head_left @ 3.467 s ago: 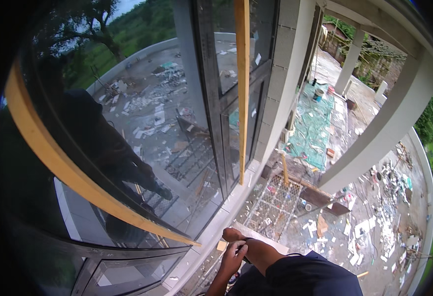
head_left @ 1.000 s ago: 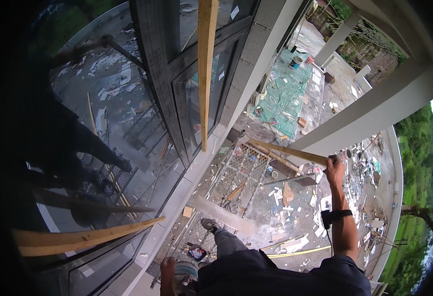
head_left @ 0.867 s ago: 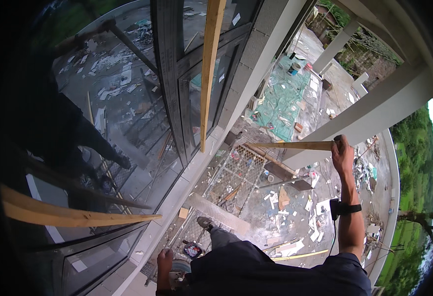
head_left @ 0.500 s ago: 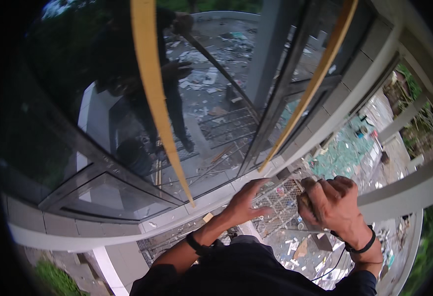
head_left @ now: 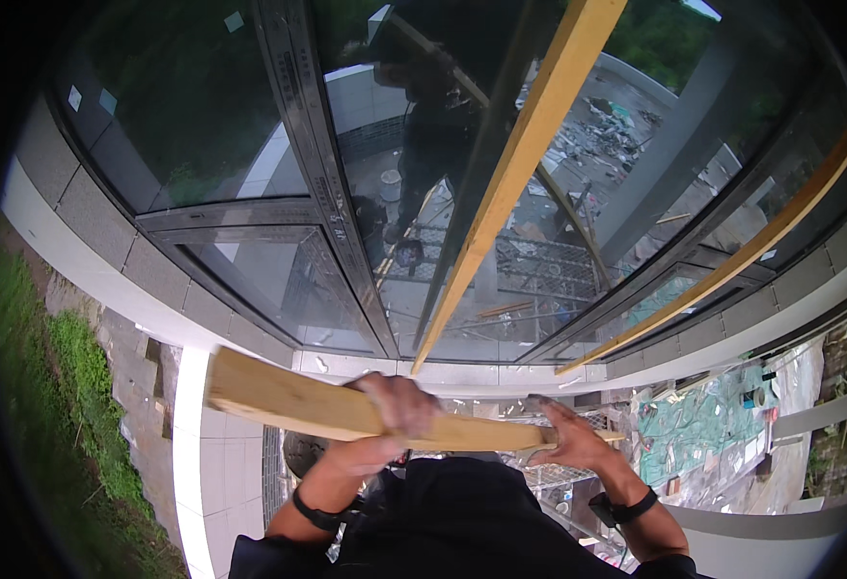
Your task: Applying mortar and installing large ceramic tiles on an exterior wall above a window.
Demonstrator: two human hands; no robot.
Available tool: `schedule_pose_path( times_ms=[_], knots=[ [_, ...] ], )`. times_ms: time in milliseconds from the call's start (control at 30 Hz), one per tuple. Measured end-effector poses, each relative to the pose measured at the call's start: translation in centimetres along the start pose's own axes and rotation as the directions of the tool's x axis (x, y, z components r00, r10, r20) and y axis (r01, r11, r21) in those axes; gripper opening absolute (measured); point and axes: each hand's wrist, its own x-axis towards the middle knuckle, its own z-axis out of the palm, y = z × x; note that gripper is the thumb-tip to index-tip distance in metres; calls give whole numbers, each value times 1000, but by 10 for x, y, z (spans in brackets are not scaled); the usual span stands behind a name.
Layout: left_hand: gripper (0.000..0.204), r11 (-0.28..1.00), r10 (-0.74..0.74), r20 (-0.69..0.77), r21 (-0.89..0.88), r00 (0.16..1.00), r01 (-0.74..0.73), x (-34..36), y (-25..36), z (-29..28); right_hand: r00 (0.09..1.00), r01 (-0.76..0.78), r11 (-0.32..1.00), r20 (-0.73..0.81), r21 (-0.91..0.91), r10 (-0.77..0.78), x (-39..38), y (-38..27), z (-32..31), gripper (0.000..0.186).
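A wooden beam [head_left: 293,399] is grasped by the left hand [head_left: 393,413] — and straddled by the right hand [head_left: 576,442], fingers parted.

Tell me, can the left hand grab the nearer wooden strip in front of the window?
Probably not as things stand: the left hand holds a wooden board, though nothing else seems to bar the nearer wooden strip.

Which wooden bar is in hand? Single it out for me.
The wooden bar lying crosswise before the body: the left hand grips it, the right hand is open around it. The other two bars stand on end by the windows.
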Motion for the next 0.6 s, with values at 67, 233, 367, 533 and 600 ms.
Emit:
schedule_pose_path(
  times_ms=[67, 233, 367, 533, 600],
  knots=[
    [31, 990, 137, -58, -7, 989, -138, -5, 38, 0, 990, -79, 980, 127, 181, 57, -14, 32, 46, 87],
    [42, 948, 315, -58, -33, 947, -317, -34, 128, -6, 967, -204, 973, 177, 107, 184, -35, 83, 107, 57],
    [47, 894, 440, -136, -19, 887, -447, -43, 179, -7, 988, 20, 1000, 154, 17, -22, -13, 43, 99, 39],
    [61, 745, 644, -477, 570, 598, -347, -68, 233, -34, 982, 115, 993, 148, 2, -114, 40, -50, 66, 40],
    [60, 784, 555, -356, 526, 752, -329, -70, 215, -52, 988, 123, 989, 81, 85, -129, 64, -80, 46, 39]
  ],
)
